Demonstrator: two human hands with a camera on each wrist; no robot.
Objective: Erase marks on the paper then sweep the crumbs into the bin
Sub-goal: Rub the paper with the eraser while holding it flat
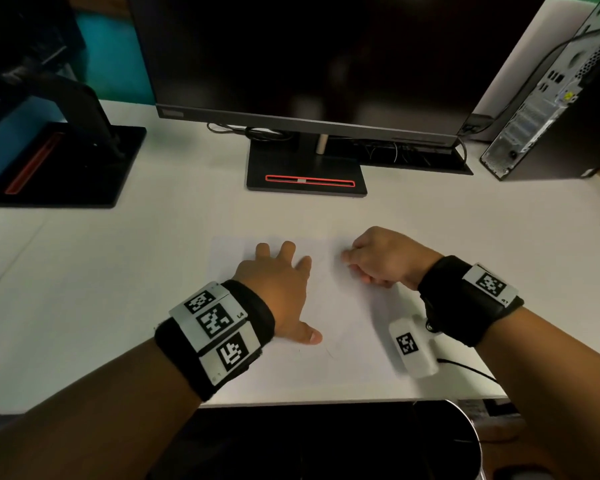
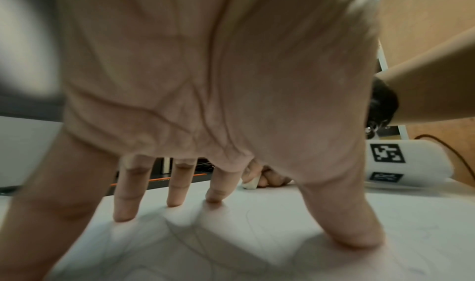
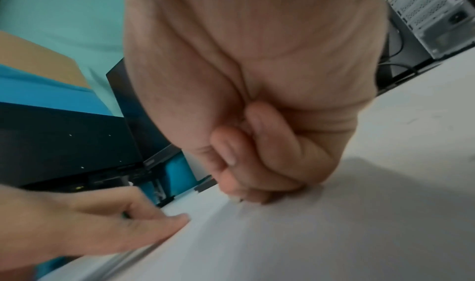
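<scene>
Paper (image 1: pixel 343 327) at frame centre is pinned flat by the spread, released left hand (image 1: pixel 278 285); a white eraser (image 2: pixel 249 183) is pinched in the clenched right hand (image 1: pixel 385 258), on the sheet.

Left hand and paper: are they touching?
Touching. In the left wrist view, the left hand has spread, straight fingertips planted on the paper, with shadows meeting them. The head view agrees: it lies flat on the sheet.
</scene>
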